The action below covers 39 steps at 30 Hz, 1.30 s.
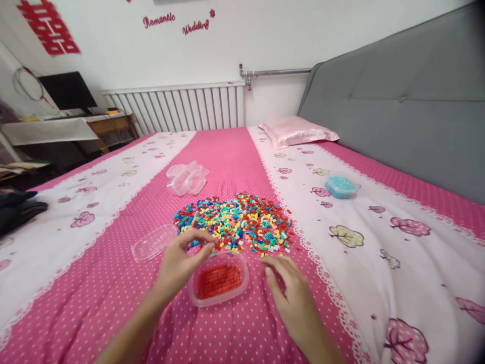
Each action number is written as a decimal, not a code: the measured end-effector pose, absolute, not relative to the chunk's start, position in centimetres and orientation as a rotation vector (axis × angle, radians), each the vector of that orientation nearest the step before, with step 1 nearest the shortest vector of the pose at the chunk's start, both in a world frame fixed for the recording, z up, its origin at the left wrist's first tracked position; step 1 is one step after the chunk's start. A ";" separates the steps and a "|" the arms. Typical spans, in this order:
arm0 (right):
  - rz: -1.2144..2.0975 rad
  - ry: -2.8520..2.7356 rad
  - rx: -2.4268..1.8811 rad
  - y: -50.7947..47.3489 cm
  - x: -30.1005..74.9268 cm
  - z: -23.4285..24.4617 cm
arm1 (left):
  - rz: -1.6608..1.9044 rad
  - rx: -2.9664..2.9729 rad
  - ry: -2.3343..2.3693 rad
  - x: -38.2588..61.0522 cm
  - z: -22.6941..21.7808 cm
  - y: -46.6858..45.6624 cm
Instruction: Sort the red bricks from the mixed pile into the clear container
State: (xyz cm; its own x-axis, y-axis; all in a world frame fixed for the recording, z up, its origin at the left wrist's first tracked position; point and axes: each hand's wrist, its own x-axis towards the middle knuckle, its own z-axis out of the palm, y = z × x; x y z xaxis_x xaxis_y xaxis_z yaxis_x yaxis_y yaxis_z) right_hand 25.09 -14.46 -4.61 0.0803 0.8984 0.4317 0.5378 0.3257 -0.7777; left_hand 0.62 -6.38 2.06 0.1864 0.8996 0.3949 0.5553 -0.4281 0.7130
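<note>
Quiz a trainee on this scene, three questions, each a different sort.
1. True or false: the tub nearest the person holds red bricks.
2. The blue-filled tub lies: A) right of the pile, B) left of it, C) on the pillow.
3. Which hand has its fingertips pinched at the pile's near edge?

Key: 1 true; 2 A; 3 left hand.

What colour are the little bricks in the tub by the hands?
Red. The tub of bricks shows best in the head view.
</note>
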 end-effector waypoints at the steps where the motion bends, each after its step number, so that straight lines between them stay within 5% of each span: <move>1: 0.459 -1.587 -1.303 -14.4 24.8 -4.3 | 1.147 2.047 1.337 0.8 2.1 -7.6; 17: 0.511 -1.679 -1.148 -13.7 19.1 0.7 | 1.530 1.753 1.219 2.8 0.3 -12.4; 39: 0.073 -2.147 -1.665 -13.9 18.0 0.1 | 1.237 1.968 1.399 1.0 -1.4 -11.2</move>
State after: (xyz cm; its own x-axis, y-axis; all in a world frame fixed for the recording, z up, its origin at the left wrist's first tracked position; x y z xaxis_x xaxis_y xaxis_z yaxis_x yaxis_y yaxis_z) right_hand 18.02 -13.93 0.06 -0.1939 0.9361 0.2934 0.9142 0.2810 -0.2922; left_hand 1.04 -11.21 -1.37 0.0953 0.9039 0.4170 0.5251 -0.4016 0.7504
